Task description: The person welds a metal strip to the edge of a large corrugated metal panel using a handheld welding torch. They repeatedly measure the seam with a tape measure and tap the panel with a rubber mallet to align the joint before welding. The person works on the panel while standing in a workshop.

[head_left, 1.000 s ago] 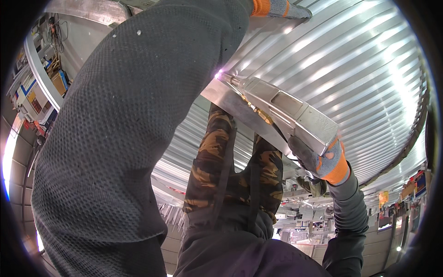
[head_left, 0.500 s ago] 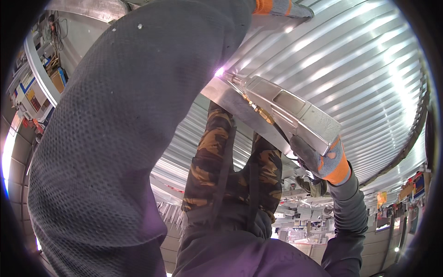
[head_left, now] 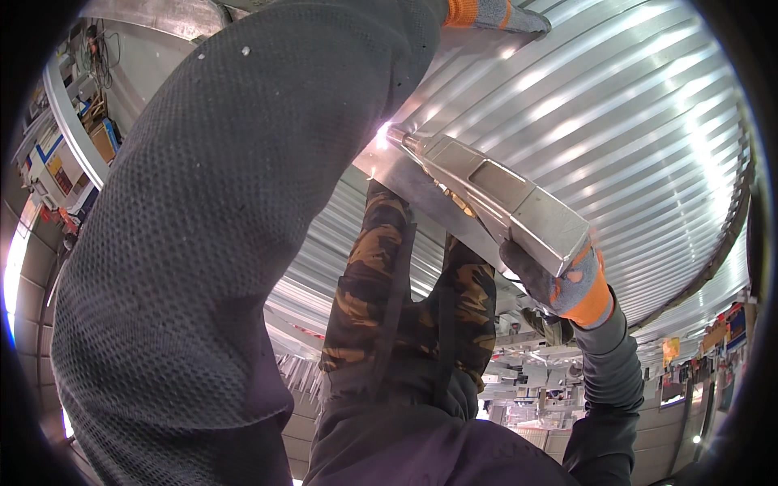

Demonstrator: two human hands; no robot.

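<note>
My right hand point(head_left: 559, 279), in a grey and orange work glove, is wrapped round the grip of a boxy silver welding gun point(head_left: 506, 186). The gun slants up to the left, and a bright pinkish-white glow shows at its nozzle tip. The glow lies at the edge of a flat metal strip point(head_left: 421, 190), partly behind my left sleeve. At the top, my left hand point(head_left: 502, 14), gloved likewise, stretches its fingers flat against the ribbed metal sheet point(head_left: 583, 121). My left sleeve point(head_left: 194, 211) covers much of the left side and hides part of the metal.
My legs in camouflage trousers point(head_left: 377, 267) are below the metal strip. Shelving with boxes and tools point(head_left: 69, 170) stands at the left. Several metal pieces point(head_left: 519, 385) lie in the background at lower right. The ribbed sheet curves round to a dark rim at the right.
The welding gun has tilted and its rear end has shifted slightly left and down with my right hand. Its brass fitting is now more hidden. My left hand has stayed in place.
</note>
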